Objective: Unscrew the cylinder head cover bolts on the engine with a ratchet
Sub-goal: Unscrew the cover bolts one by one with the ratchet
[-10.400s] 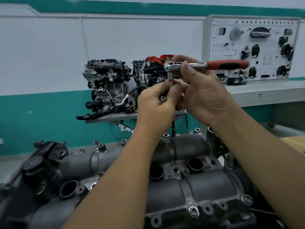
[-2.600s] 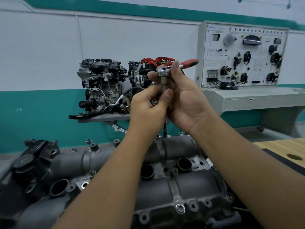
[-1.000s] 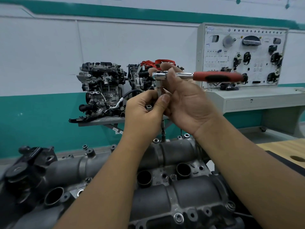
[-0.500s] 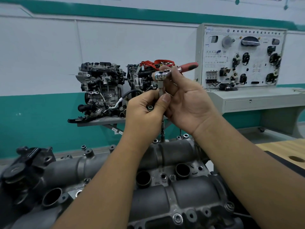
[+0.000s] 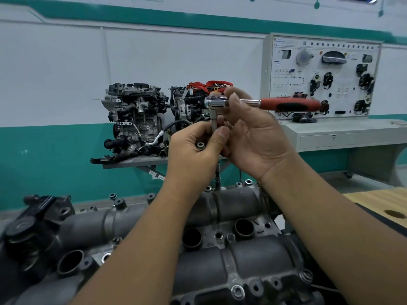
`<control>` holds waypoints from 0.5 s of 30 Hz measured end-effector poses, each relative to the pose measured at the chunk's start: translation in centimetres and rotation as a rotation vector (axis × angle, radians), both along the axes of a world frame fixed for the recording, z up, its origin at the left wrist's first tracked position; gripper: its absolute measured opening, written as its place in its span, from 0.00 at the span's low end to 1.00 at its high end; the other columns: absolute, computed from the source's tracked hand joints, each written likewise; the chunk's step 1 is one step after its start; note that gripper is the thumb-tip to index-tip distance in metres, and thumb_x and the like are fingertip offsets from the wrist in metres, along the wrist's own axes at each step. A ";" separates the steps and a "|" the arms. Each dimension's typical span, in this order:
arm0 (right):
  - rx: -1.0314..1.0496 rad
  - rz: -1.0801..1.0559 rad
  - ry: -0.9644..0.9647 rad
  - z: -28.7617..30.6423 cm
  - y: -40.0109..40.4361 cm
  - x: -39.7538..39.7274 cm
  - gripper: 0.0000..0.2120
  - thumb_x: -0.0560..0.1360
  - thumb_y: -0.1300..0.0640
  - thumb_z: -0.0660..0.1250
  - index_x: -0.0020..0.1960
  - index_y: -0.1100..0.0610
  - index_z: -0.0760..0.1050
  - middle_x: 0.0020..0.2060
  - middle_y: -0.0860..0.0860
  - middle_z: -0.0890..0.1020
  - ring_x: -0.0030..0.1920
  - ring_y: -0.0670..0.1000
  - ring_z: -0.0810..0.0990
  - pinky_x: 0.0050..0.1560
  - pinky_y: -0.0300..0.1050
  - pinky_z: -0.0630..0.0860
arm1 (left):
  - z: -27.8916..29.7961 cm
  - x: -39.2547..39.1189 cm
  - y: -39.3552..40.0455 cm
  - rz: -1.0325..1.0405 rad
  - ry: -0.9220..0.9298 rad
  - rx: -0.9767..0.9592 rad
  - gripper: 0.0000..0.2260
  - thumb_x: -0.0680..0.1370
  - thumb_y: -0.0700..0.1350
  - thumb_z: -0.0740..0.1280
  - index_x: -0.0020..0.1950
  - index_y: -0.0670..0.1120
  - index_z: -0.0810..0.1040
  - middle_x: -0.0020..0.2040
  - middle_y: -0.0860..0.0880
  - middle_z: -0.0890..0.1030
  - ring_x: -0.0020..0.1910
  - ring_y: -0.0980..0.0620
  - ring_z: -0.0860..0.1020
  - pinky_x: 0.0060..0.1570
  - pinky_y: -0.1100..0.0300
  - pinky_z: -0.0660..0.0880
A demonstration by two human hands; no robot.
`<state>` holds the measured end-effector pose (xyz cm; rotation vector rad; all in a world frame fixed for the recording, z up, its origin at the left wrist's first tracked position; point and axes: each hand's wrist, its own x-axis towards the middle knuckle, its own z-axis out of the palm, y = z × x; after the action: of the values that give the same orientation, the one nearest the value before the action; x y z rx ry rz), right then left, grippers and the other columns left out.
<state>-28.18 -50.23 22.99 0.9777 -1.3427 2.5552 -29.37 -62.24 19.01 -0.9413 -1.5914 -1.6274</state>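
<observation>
A grey cylinder head cover (image 5: 231,258) fills the lower frame, with bolts along its edges. A ratchet (image 5: 288,104) with a red handle stands on a long extension bar (image 5: 213,119) whose socket sits on a bolt at the cover's far edge (image 5: 217,183). My right hand (image 5: 253,137) holds the ratchet head, thumb over it, handle pointing right. My left hand (image 5: 196,150) pinches the extension bar between thumb and fingers and also holds a loose bolt (image 5: 200,146) in its curled fingers.
Two display engines (image 5: 136,117) sit on a wall shelf behind. A white training panel (image 5: 321,75) stands on a grey bench at right. A wooden table corner (image 5: 387,205) with a hole lies at the right edge.
The ratchet handle has swung back and forth; half a second ago it pointed away from me, now it points to the right. My left hand kept its pinch on the extension bar.
</observation>
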 end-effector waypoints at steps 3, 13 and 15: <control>0.026 0.014 -0.073 0.2 -0.2 -0.1 0.08 0.73 0.46 0.68 0.46 0.48 0.83 0.40 0.46 0.83 0.36 0.46 0.74 0.37 0.45 0.59 | 0.0 -0.2 0.0 0.032 0.006 -0.009 0.09 0.81 0.38 0.70 0.40 0.43 0.81 0.33 0.45 0.80 0.33 0.53 0.78 0.35 0.58 0.76; 0.071 -0.142 -0.017 0.4 -1.2 0.1 0.09 0.70 0.47 0.72 0.48 0.50 0.81 0.38 0.49 0.79 0.33 0.46 0.74 0.33 0.44 0.57 | 0.1 -0.4 0.1 0.031 -0.029 0.041 0.06 0.81 0.37 0.70 0.44 0.41 0.82 0.34 0.45 0.81 0.34 0.52 0.78 0.37 0.57 0.77; 0.105 -0.178 -0.112 0.9 -1.4 0.0 0.10 0.75 0.43 0.70 0.47 0.50 0.79 0.42 0.50 0.79 0.32 0.46 0.73 0.32 0.43 0.60 | 0.2 -0.5 0.1 0.033 -0.040 0.026 0.07 0.81 0.37 0.69 0.43 0.42 0.82 0.34 0.46 0.81 0.34 0.51 0.77 0.37 0.58 0.75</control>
<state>-28.13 -51.61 23.84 0.7016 -1.5318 2.4604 -29.88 -62.11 19.18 -0.8695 -1.6005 -1.6493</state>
